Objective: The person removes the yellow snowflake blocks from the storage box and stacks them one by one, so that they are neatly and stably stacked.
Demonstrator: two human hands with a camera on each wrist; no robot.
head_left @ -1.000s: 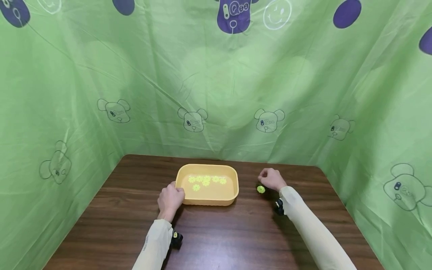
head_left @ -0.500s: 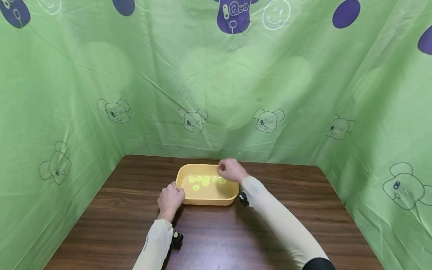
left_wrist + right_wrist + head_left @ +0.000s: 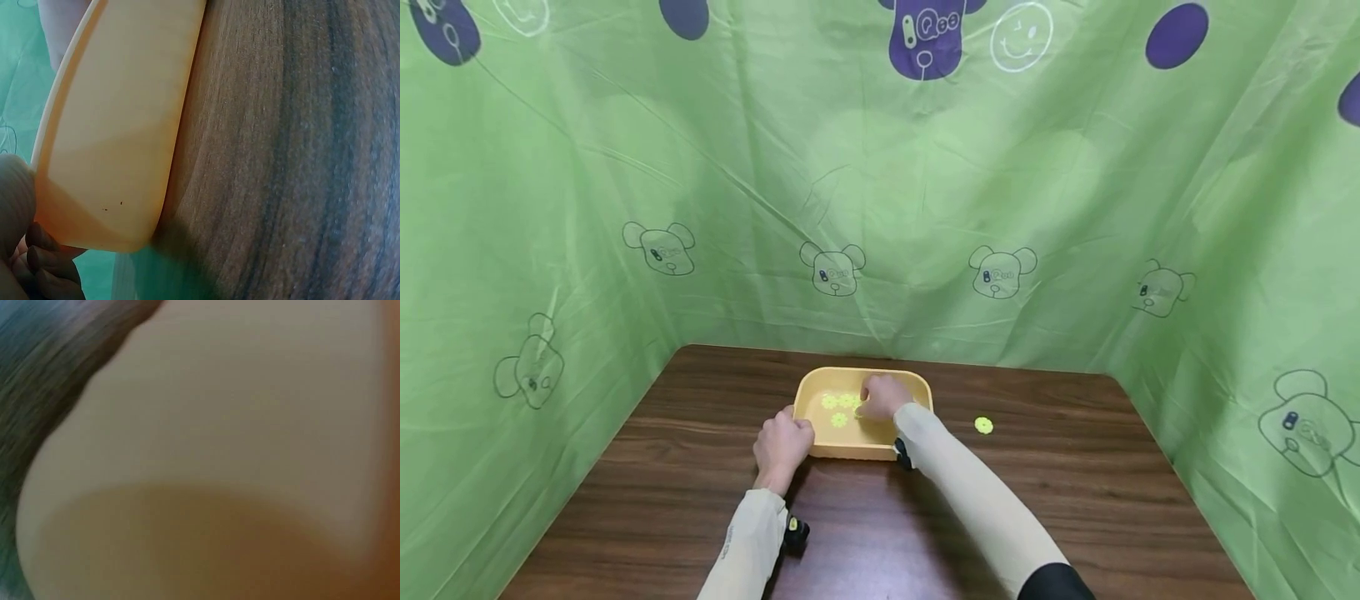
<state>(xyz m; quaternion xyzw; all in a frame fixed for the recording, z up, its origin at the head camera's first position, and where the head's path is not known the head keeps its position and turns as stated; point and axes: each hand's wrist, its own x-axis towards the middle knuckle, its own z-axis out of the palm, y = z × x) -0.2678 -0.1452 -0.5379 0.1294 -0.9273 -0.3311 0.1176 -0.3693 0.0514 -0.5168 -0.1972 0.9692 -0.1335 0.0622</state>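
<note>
A yellow rectangular plastic basin (image 3: 865,452) stands on the wooden table. My left hand (image 3: 781,446) grips its left wall near the front corner; in the left wrist view, the thumb and curled fingers (image 3: 50,262) hold the basin's edge. My right hand (image 3: 882,397) reaches down inside the basin with bent fingers. Its fingertips are at one of several flat yellow-green flower-shaped pieces; whether they pinch it is unclear. Other flower pieces (image 3: 838,420) lie on the basin floor, some hidden by this hand. The right wrist view shows only the blurred basin wall (image 3: 219,412).
One flower-shaped piece (image 3: 983,426) lies flat on the dark wooden table (image 3: 1060,467), right of the basin. Green printed cloth (image 3: 917,200) hangs behind and on both sides of the table.
My right hand has moved left from beside the flower piece on the table, over the basin's back right rim, and down among the pieces inside. My left hand keeps its grip on the basin.
</note>
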